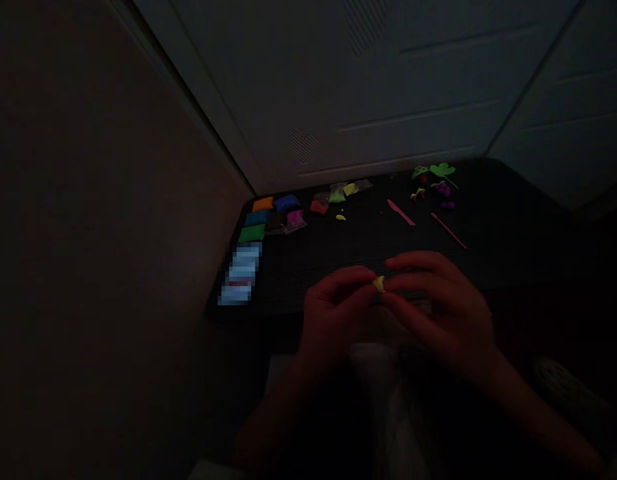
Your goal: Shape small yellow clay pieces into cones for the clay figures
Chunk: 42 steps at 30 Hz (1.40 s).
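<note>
A small lump of yellow modelling clay (379,285) is pinched between the fingertips of both hands, above the front edge of the dark table. My left hand (333,303) grips it from the left with thumb and forefinger. From the right, my right hand (441,300) holds it with thumb and fingertips, one finger raised above. Beyond the hands lie a smaller yellow clay piece (341,217), a pink plastic clay knife (401,213) and a thin pink modelling stick (449,231).
Packets of coloured clay, such as an orange packet (263,204) and a green packet (251,233), lie at the back left. A phone with a blurred screen (241,273) is at the left edge. Green clay leaves (442,171) and purple clay shapes (441,189) sit at the back right.
</note>
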{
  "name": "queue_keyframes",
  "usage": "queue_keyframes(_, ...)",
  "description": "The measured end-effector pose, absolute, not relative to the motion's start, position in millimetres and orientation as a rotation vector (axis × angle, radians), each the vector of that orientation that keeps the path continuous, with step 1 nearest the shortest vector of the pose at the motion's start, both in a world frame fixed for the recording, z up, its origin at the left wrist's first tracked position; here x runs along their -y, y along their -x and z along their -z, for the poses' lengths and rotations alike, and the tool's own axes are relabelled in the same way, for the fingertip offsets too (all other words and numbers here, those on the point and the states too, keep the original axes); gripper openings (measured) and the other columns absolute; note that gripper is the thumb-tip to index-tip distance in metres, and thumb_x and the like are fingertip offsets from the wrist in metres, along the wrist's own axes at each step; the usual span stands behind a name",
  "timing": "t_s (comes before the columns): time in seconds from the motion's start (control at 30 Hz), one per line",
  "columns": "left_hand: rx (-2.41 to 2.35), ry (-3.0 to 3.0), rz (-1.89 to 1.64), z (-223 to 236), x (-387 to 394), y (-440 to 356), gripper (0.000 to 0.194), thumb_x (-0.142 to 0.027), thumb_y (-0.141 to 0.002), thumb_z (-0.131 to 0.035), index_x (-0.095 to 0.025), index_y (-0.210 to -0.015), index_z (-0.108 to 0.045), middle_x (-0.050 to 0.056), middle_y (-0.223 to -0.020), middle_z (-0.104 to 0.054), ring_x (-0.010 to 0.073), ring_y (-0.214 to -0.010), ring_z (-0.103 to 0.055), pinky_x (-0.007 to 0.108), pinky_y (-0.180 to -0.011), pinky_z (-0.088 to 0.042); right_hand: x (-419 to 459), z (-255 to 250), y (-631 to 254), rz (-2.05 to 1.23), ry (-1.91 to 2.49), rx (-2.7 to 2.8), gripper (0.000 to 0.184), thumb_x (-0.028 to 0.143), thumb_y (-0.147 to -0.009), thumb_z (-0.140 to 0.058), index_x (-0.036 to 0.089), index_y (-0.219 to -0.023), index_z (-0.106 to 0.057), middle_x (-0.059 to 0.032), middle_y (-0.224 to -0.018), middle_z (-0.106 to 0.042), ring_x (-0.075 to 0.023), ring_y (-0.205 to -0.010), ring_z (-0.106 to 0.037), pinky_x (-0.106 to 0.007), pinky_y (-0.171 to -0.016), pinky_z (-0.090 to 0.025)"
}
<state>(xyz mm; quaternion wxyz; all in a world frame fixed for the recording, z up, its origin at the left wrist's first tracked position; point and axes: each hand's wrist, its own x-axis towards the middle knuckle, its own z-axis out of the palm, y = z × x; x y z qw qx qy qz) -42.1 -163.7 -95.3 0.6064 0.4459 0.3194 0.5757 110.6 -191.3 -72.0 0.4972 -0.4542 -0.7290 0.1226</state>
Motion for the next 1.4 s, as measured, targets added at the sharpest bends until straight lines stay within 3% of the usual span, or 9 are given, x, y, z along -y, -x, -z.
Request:
queue_keyframes(0.43,-0.815,-1.521,-1.534,88.2,169.8,44.9,0.019,-0.014,-0.073,-0.071,-0.027,-0.086,-0.074,0.001,-0.086,-0.071,0.0161,-0.089,-0.063,0.031,-0.081,-0.052,195.0,65.4,-110.5,-0.531,1.099,1.636,0.01,0.022,-0.083,-0.062,0.027,-0.088,-0.068,-0.0017,-0.104,-0.064,-0.017,-0.097,-0.062,-0.032,-0.084,-0.052)
queue_keyframes(0.87,-0.774,-1.805,-1.616,88.1,170.9,46.6,0.029,-0.006,-0.074,-0.068,-0.026,-0.095,-0.069,-0.001,-0.088,-0.069,0.0134,-0.091,-0.06,0.029,-0.085,-0.048,194.8,66.4,-111.3,-0.666,1.085,1.593,0.009,0.02,-0.082,-0.063,0.027,-0.087,-0.066,0.001,-0.104,-0.063,-0.0122,-0.098,-0.059,-0.024,-0.087,-0.048)
queue_keyframes(1.2,-0.806,-1.63,-1.607,88.2,172.2,44.5,0.025,-0.008,-0.073,-0.069,-0.026,-0.09,-0.071,-0.001,-0.087,-0.069,0.0117,-0.09,-0.06,0.025,-0.083,-0.048,197.5,69.6,-111.8,-0.6,1.051,1.621,0.015,0.02,-0.086,-0.057,0.028,-0.095,-0.066,0.0,-0.106,-0.062,-0.0134,-0.101,-0.058,-0.027,-0.089,-0.048)
queue_keyframes(1.4,-0.805,-1.291,-1.51,92.5,171.1,41.3,0.013,-0.015,-0.073,-0.071,-0.025,-0.081,-0.073,0.001,-0.087,-0.069,0.0139,-0.087,-0.063,0.026,-0.079,-0.051,194.6,72.1,-111.0,-0.485,1.082,1.671,0.014,0.02,-0.081,-0.064,0.027,-0.093,-0.065,-0.0016,-0.106,-0.062,-0.0167,-0.1,-0.059,-0.032,-0.087,-0.05)
